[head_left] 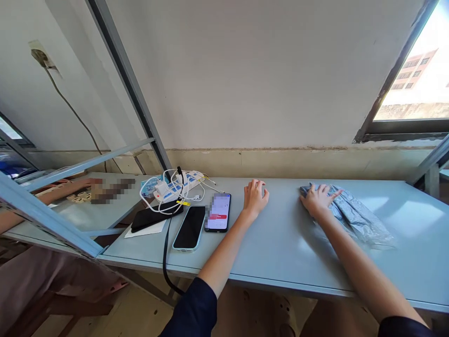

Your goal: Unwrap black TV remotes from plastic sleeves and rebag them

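My left hand [255, 200] is over the grey-blue table, right of a phone with a lit screen [220, 213]. Its fingers are loosely bent and a little apart, and nothing shows in them. Fingers spread, my right hand [318, 200] lies on a clear plastic bag [377, 229] with folded dark grey cloth inside. The hand covers the bag's far left corner. Left of the lit phone rests another phone with a dark screen [189, 228] and a pale case.
A white power strip [189, 180] with tangled white cables lies at the back left, beside a black pouch [149, 217] on white paper. A black strap hangs over the front edge. Metal frame bars [133, 79] rise at left. Another person's arm [45, 199] rests on the neighbouring table.
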